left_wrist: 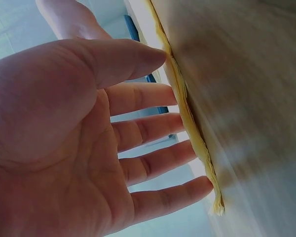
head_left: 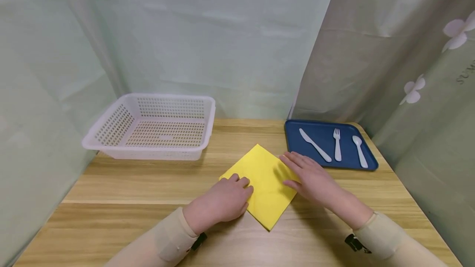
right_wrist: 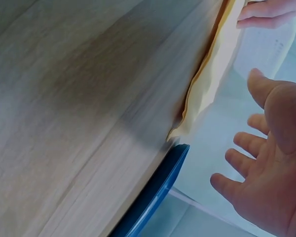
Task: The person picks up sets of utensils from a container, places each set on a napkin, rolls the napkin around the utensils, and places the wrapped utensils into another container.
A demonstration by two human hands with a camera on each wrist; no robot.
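Observation:
A folded yellow cloth [head_left: 265,180] lies flat on the table, turned with one corner toward the person. Its layered edge [left_wrist: 192,123] shows in the left wrist view. The left hand [head_left: 226,197] rests its fingertips and thumb on the cloth's left side, with the fingers [left_wrist: 150,165] spread and nearly straight in the left wrist view. Over the cloth's right corner is the right hand [head_left: 311,178], its fingers extended and parted. In the right wrist view this hand [right_wrist: 271,158] stands off from the cloth, with nothing in its grasp.
At the back left stands a white perforated plastic basket [head_left: 159,149]. A blue tray [head_left: 319,129] at the back right bears a white knife [head_left: 314,145], fork [head_left: 337,145] and spoon [head_left: 360,151]. Pale curtains [head_left: 208,44] surround the wooden table [head_left: 122,217].

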